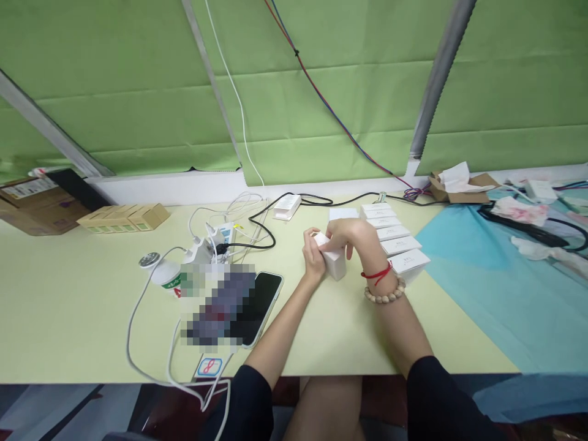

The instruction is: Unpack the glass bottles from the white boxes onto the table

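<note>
A small white box [335,264] stands on the pale yellow table between my hands. My left hand [314,256] is closed around its left side. Bent at the wrist, my right hand [353,235] reaches over from the right, with its fingers at the top of the same box. Part of the right fingertips is hidden, as is the upper right of the box. Just right of my hands runs a row of several similar white boxes [404,262]. Another white item [343,214] lies behind my hands, partly covered by them.
Left of my arms are a phone [263,306], a power strip with plugs [202,250], white cables and a white bottle [166,274]. Yellowish boxes [124,218] sit farther left. A blue sheet [487,269] covers the right side; an open carton [463,188] stands behind.
</note>
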A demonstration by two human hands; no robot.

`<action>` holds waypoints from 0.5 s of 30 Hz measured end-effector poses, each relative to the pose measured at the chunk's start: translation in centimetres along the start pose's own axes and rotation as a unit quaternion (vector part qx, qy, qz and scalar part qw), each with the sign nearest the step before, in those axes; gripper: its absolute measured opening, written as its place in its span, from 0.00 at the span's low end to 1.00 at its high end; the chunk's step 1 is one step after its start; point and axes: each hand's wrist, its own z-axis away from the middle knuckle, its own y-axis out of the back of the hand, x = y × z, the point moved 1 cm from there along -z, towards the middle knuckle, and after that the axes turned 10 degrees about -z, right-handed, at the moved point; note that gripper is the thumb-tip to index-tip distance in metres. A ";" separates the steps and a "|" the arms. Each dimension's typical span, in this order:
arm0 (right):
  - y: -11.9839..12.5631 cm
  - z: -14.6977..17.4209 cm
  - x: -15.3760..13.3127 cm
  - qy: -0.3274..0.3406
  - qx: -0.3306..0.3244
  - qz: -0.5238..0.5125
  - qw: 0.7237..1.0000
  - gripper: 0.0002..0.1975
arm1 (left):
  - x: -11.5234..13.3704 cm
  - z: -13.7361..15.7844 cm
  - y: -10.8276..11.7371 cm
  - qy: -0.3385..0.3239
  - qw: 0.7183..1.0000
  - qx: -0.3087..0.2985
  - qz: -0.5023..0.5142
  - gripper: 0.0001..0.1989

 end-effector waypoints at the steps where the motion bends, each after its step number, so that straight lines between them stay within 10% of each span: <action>1: -0.2 0.2 -0.3 0.004 -0.016 0.003 1.000 0.21 | 0.2 -0.1 0.0 0.029 0.999 0.008 0.022 0.20; 10: -5.2 -0.8 -0.5 0.032 0.158 0.133 0.978 0.16 | 2.1 1.3 0.4 0.215 0.974 0.051 0.053 0.25; 15: -8.1 2.0 0.8 0.031 0.222 0.128 0.966 0.17 | 3.2 3.5 0.7 0.215 0.975 0.037 0.041 0.24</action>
